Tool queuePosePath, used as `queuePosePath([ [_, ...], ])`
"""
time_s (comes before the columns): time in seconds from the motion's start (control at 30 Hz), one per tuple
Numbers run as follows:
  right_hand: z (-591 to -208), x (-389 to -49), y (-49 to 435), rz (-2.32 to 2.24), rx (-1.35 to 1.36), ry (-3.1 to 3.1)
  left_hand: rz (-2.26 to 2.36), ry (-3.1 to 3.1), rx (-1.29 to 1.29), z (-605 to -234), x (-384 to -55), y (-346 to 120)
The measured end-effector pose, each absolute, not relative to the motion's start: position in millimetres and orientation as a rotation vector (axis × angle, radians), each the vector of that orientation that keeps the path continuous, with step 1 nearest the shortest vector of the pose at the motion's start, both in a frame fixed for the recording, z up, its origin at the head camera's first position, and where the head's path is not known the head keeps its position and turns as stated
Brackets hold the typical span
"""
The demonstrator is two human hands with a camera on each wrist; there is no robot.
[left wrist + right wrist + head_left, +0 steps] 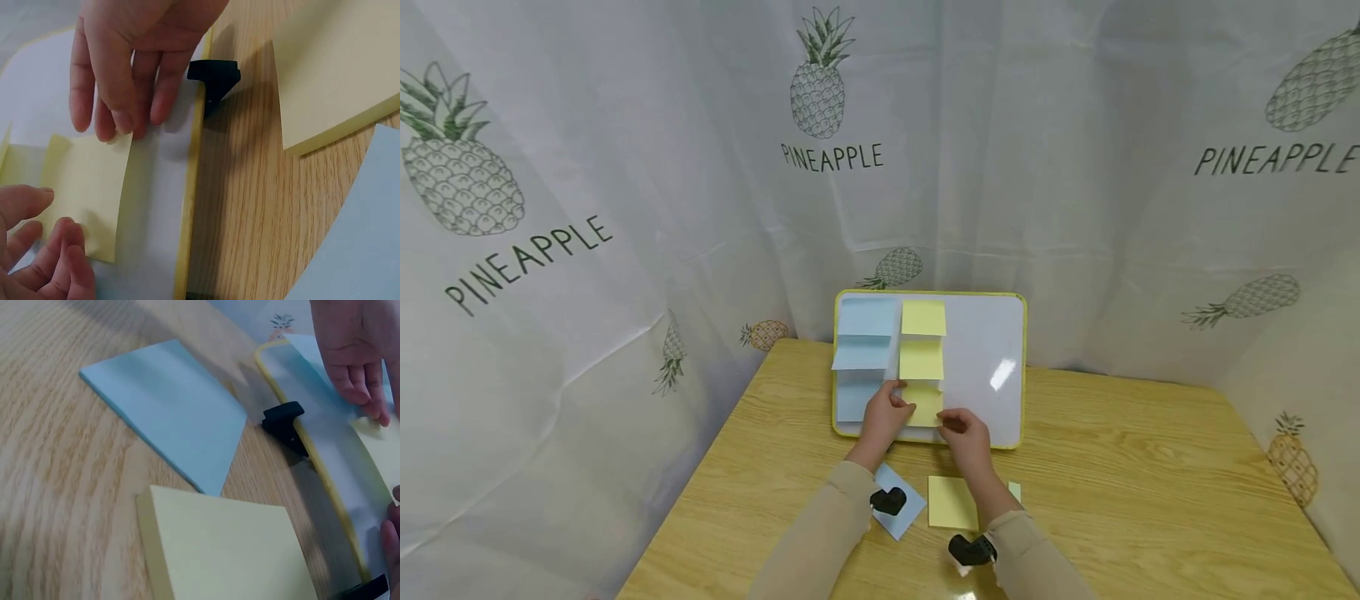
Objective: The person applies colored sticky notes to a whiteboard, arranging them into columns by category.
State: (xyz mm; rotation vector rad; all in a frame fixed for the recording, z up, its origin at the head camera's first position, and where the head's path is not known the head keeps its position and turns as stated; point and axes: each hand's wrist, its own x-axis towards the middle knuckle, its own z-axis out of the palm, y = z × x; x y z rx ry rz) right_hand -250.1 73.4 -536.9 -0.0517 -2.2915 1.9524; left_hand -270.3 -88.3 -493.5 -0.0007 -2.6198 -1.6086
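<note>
A yellow sticky note (925, 408) lies against the whiteboard (985, 358), lowest in a column of yellow notes. My right hand (966, 437) pinches its lower right corner between thumb and fingertips, seen closely in the left wrist view. At the note's left side, my left hand (883, 417) touches it with thumb and index finger spread apart. Above it hang two more yellow notes (921, 358). Left of them is a column of blue sticky notes (863, 352), the lowest partly behind my left hand. The lower edges of the upper notes stand off the board.
On the wooden table (1120, 467) before the board lie a blue note pad (169, 412) and a thicker yellow note pad (225, 544). A small pale green piece (1015, 490) shows beside my right wrist. Black feet (284, 425) support the board's lower edge. A pineapple-print curtain (1000, 167) hangs behind.
</note>
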Motion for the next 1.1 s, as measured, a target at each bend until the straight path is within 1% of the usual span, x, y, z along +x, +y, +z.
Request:
queuePosePath([
  [0.2, -535.5, -243.5, 80.8, 1.948, -0.077, -2.301, -1.595, -2.604, -0.085, -492.7, -271.5, -81.9],
  [0.43, -534.1, -231.3, 94.4, 1.94, -0.098, -2.351, -1.594, -2.64, -0.116, -494.5, -274.0, -77.0],
  [0.73, -540.0, -207.9, 117.1, 1.933, -0.034, -2.403, -1.499, -2.738, -0.198, -495.3, -277.6, -68.9],
  [1.1, -537.2, -181.7, 142.0, 1.803, 0.014, -2.493, -1.392, -2.81, -0.299, -495.5, -281.7, -59.3],
])
